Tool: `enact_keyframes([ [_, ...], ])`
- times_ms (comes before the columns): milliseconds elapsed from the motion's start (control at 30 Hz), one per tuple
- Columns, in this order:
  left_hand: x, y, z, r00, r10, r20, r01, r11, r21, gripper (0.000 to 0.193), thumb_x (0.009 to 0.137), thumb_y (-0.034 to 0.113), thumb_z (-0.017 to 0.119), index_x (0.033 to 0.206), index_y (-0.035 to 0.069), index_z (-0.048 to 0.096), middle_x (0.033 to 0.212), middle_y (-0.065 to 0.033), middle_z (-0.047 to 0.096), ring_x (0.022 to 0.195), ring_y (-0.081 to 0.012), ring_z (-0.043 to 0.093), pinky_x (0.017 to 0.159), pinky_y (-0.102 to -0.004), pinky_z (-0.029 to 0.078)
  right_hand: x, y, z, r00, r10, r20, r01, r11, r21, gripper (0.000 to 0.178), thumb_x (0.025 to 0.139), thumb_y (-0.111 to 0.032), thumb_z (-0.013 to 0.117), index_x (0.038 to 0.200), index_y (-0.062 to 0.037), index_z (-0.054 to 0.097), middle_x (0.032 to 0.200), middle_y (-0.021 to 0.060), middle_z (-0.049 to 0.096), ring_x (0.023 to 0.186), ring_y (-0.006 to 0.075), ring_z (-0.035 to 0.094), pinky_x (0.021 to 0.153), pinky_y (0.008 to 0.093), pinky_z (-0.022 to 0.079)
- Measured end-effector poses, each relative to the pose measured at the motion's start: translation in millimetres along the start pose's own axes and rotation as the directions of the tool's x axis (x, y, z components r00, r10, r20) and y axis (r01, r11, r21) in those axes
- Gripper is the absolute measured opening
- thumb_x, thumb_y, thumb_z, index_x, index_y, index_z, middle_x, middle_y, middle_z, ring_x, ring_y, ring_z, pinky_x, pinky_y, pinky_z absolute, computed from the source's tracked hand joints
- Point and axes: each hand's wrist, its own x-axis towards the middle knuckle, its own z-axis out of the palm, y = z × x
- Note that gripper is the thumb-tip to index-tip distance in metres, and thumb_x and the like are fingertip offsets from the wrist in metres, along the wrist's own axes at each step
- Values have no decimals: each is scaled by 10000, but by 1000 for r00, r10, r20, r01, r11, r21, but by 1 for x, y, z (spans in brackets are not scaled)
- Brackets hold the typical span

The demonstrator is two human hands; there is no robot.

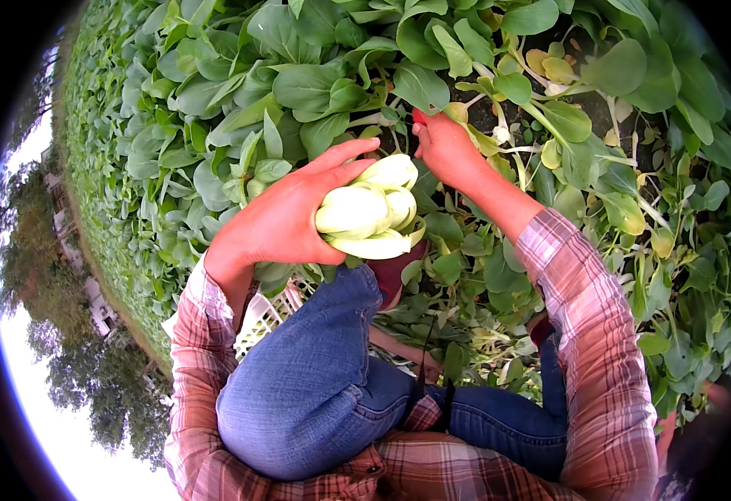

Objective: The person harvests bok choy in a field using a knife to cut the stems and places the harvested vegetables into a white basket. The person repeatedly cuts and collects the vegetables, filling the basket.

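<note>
My left hand (286, 209) is wrapped round a bunch of bok choy (367, 210), its pale, cut-looking stalk bases turned up toward me and to the right. Its leaves are mostly hidden beneath my hand. Farther forward and to the right, my right hand (453, 152) reaches down among the growing plants, its fingers closed. A small bit of a red handle (420, 116) shows at those fingers; the rest of that tool is hidden by the hand and leaves. Standing bok choy plants (311, 88) crowd close in front of both hands.
A white slatted plastic crate (259, 321) stands by my bent left knee (299, 367). Yellowed leaves (553, 68) and loose stalks lie on dark soil beyond my right hand. Trimmed leaves cover the ground near my feet. Dense green rows stretch away at the left, toward trees (90, 367).
</note>
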Motion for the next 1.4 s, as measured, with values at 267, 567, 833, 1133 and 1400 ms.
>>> enact_keyframes([
  [267,26,-30,-14,927,-370,-65,370,870,325,817,529,129,723,1303,38,481,1502,-146,211,1072,-332,579,898,-372,479,-2,1,34,968,-247,-33,243,965,-97,351,860,-52,504,1206,-2,474,1018,242,570,867,399,601,763,420,494],
  [567,19,-51,6,923,-363,-130,382,818,430,780,557,159,724,1272,-11,462,1402,-133,357,1022,-343,587,885,-395,484,-4,10,38,999,-26,-32,26,999,20,454,852,13,428,1305,-3,403,1023,268,566,928,404,575,816,425,463],
  [833,15,-53,10,935,-314,-165,354,833,425,741,578,164,720,1247,-28,465,1354,-136,400,973,-345,604,847,-410,499,4,3,47,999,29,29,-26,993,-113,492,829,31,418,1320,16,387,1049,282,576,979,419,573,869,443,457],
  [1133,0,-39,11,926,-304,-225,366,868,335,769,557,146,734,1272,41,472,1379,-91,397,1051,-329,572,868,-391,487,7,4,32,987,158,34,-160,983,93,474,870,-210,598,1276,-16,446,955,107,631,850,239,621,670,331,471],
  [1400,-22,-34,11,980,-150,-132,172,970,173,808,522,136,740,1281,39,479,1435,-56,356,1168,-304,520,951,-361,449,7,-14,12,944,144,297,-323,221,920,375,878,-175,644,1174,-3,491,949,33,578,772,99,596,446,171,323],
])
